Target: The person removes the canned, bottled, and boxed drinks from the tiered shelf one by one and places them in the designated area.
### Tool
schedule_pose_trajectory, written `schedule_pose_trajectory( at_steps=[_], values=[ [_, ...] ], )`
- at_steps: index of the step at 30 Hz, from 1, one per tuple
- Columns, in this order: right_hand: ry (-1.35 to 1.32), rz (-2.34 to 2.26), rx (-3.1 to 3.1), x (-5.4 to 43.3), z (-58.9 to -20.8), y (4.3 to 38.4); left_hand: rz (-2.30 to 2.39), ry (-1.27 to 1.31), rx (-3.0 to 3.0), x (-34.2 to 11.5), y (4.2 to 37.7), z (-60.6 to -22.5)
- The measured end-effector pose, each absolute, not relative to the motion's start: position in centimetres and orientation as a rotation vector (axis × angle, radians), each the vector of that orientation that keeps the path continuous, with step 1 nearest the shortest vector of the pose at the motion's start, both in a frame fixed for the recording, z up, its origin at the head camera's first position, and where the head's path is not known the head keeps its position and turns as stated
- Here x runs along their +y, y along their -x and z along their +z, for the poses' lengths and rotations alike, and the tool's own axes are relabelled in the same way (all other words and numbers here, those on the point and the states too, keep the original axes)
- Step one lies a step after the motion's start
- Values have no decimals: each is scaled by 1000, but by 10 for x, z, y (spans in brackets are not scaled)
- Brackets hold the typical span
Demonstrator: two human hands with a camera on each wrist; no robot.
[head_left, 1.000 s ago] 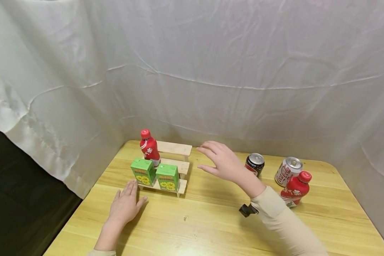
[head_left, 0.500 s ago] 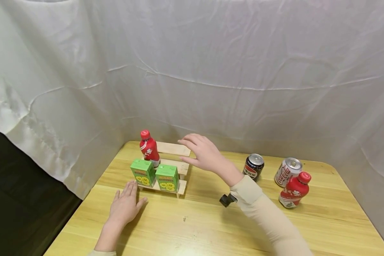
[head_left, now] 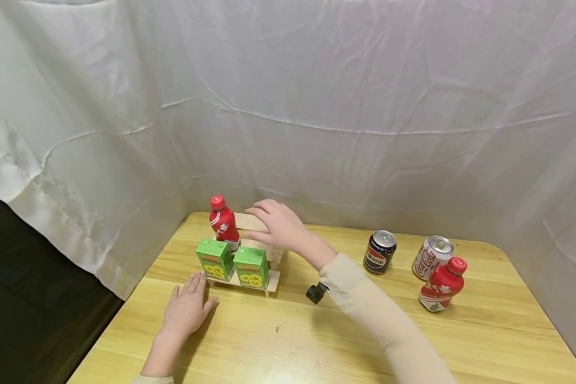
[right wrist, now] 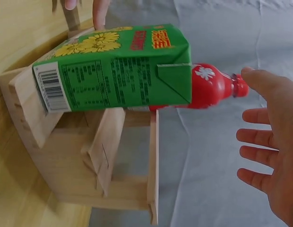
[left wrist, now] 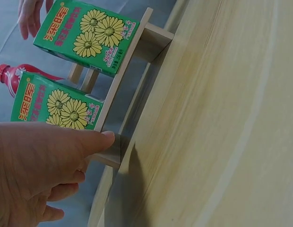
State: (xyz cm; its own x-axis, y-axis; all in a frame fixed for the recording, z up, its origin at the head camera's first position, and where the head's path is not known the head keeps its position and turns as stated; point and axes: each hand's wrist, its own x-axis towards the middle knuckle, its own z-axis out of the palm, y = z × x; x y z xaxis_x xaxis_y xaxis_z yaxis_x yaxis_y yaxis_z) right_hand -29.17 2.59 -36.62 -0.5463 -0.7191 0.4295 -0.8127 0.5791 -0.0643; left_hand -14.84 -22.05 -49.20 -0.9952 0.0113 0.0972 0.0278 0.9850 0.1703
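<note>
My left hand [head_left: 186, 308] lies by the front left corner of a small stepped wooden shelf [head_left: 273, 280], fingers stretched out. In the left wrist view a fingertip overlaps the shelf's end. Two green drink cartons [head_left: 214, 258] with yellow flowers stand on its lowest step. A red bottle [head_left: 224, 224] stands upright on the step behind them, at the left. Over the right part of the shelf hovers my right hand [head_left: 280, 226], its fingers relaxed and apart, holding nothing. Its thumb overlaps the bottle's red cap [right wrist: 240, 85] in the right wrist view. That arm hides part of the upper steps.
On the right of the wooden table [head_left: 336, 341] stand a black Pepsi can [head_left: 380, 252], a white Coca-Cola can [head_left: 432, 257] and a second red bottle [head_left: 442, 285], which partly covers the white can. A pale curtain [head_left: 365, 106] hangs behind and at both sides.
My right hand has moved left, from beside the shelf to above it, bringing the whole Pepsi can into sight. The left hand has stayed in place.
</note>
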Motion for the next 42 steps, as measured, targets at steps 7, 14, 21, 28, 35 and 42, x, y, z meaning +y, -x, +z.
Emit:
schedule_pose_trajectory(
  at_steps=[7,14,21,28,35,42],
  values=[
    [-1219,374,-2584,3,-367,294,-249,27,-3030,-221,147,-493],
    [-1199,368,-2659,-12,-365,297,-242,27,-3027,-221,147,-493],
    [-1171,386,-2699,-24,-367,305,-249,28,-3028,-218,149,-490],
    [-1161,509,-2758,-32,-371,311,-257,24,-3039,-216,152,-490],
    [-1157,634,-2806,-44,-376,321,-284,2,-3041,-214,153,-490],
    [-1156,669,-2788,-43,-382,327,-300,21,-3037,-209,154,-493]
  ],
)
